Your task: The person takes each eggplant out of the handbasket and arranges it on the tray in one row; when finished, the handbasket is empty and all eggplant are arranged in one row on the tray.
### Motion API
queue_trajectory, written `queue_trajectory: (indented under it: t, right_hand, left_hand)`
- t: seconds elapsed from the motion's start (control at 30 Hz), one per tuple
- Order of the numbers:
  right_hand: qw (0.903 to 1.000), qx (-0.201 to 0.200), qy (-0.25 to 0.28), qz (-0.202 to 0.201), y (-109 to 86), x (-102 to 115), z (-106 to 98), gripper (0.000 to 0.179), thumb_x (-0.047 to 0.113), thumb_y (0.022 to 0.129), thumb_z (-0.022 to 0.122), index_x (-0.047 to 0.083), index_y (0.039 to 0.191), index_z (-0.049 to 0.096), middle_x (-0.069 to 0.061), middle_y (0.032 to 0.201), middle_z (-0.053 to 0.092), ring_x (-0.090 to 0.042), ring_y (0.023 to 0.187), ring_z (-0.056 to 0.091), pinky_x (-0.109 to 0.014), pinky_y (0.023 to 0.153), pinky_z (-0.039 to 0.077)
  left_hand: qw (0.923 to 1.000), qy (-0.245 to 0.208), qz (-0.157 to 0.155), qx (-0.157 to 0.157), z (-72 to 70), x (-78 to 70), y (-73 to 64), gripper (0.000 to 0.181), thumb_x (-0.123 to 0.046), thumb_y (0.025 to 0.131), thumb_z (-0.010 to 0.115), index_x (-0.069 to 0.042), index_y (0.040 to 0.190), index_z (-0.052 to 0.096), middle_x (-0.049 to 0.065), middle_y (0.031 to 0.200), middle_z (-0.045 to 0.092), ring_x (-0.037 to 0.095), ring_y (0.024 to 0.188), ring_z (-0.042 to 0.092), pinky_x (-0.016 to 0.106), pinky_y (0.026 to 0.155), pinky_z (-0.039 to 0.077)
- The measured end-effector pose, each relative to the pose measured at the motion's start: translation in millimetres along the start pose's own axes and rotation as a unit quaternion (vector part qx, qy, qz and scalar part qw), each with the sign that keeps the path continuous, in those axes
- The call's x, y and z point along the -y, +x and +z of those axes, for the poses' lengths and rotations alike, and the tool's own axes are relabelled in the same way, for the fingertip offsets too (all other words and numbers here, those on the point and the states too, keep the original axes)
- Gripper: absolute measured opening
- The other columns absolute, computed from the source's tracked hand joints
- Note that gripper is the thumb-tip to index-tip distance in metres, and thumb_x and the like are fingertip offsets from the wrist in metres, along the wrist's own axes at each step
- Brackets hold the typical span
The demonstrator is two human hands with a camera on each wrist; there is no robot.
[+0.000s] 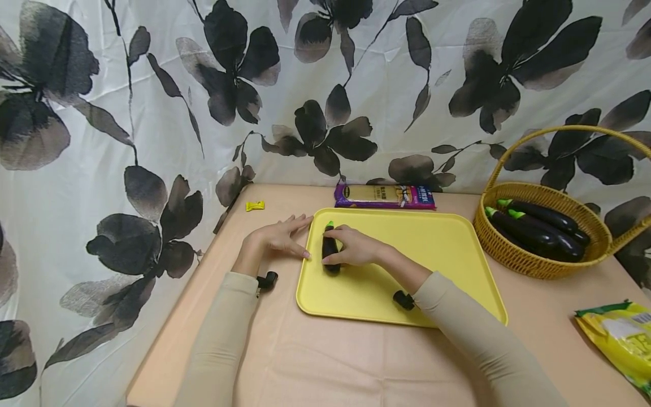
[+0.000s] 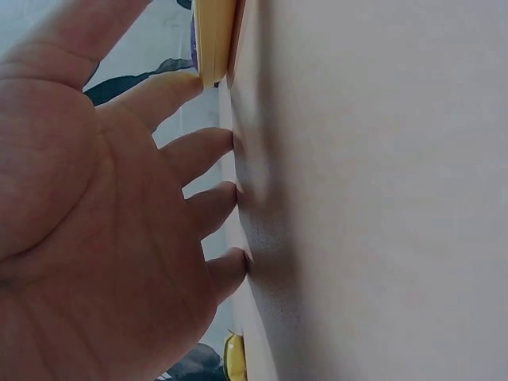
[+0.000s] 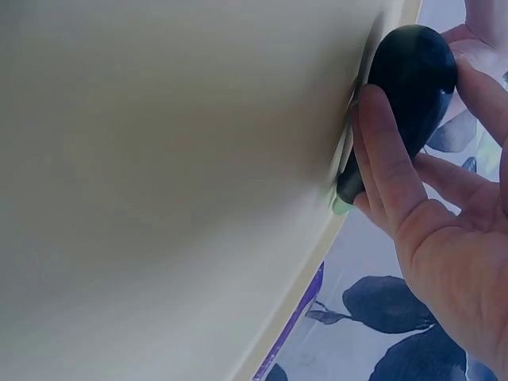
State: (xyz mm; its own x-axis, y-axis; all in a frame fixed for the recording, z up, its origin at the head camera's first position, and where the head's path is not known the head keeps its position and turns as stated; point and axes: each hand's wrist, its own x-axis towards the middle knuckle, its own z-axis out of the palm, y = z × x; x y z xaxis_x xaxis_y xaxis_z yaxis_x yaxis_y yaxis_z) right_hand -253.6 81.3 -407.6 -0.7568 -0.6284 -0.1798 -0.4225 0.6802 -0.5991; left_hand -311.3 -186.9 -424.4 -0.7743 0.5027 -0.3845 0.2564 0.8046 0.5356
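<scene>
A dark eggplant [image 1: 329,249] with a green stem end lies lengthwise near the left side of the yellow tray [image 1: 407,265]. My right hand [image 1: 353,246] grips it from the right, fingers on one side and thumb on the other. In the right wrist view the fingers curve around the eggplant [image 3: 417,83]. My left hand [image 1: 280,237] is at the tray's left edge with its fingers spread. Its palm [image 2: 119,222] shows in the left wrist view, several fingertips resting on the tabletop and the index finger at the tray rim [image 2: 214,48].
A wicker basket [image 1: 539,271] with several eggplants [image 1: 539,232] stands right of the tray. Behind the tray lies a purple packet [image 1: 385,196]; a small yellow wrapped piece [image 1: 255,206] is at the back left. A yellow bag [image 1: 620,339] sits at the right front. A floral curtain [image 1: 315,85] hangs behind.
</scene>
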Motion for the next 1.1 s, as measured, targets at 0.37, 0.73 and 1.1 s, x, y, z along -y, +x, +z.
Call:
queue_trajectory:
  t: [0.37,0.73,1.1]
  right_hand:
    - [0.9998,-0.017,0.008,-0.007,2.3,3,4,0.081,0.049,0.096,0.072,0.006,0.158,0.044,-0.024,0.154,0.047,-0.026,0.121,0.060,-0.045,0.106,0.053]
    - [0.9961,-0.063,0.061,-0.008,-35.7,-1,-28,0.078,0.048,0.097,0.071,0.011,0.160,0.042,-0.019,0.160,0.039,-0.025,0.112,0.067,-0.041,0.093,0.059]
    - [0.9559,-0.284,0.027,-0.070,-106.7,-14,-79,0.057,0.030,0.100,0.072,0.010,0.150,0.055,-0.013,0.157,0.045,-0.027,0.112,0.063,-0.047,0.092,0.057]
  left_hand:
    - [1.0000,-0.001,0.002,0.000,-0.3,-0.3,1.5,0.125,-0.067,0.070,0.087,-0.036,0.168,0.015,-0.002,0.177,0.003,0.030,0.163,-0.009,0.065,0.128,-0.005]
    - [0.9998,0.007,0.018,0.000,-0.4,1.4,0.7,0.124,-0.065,0.072,0.088,-0.032,0.168,0.017,0.003,0.177,0.004,0.032,0.163,-0.008,0.062,0.129,-0.006]
    - [0.9996,0.013,0.025,-0.003,-1.3,0.8,0.1,0.123,-0.064,0.074,0.087,-0.030,0.168,0.017,0.005,0.177,0.005,0.033,0.163,-0.006,0.060,0.130,-0.005]
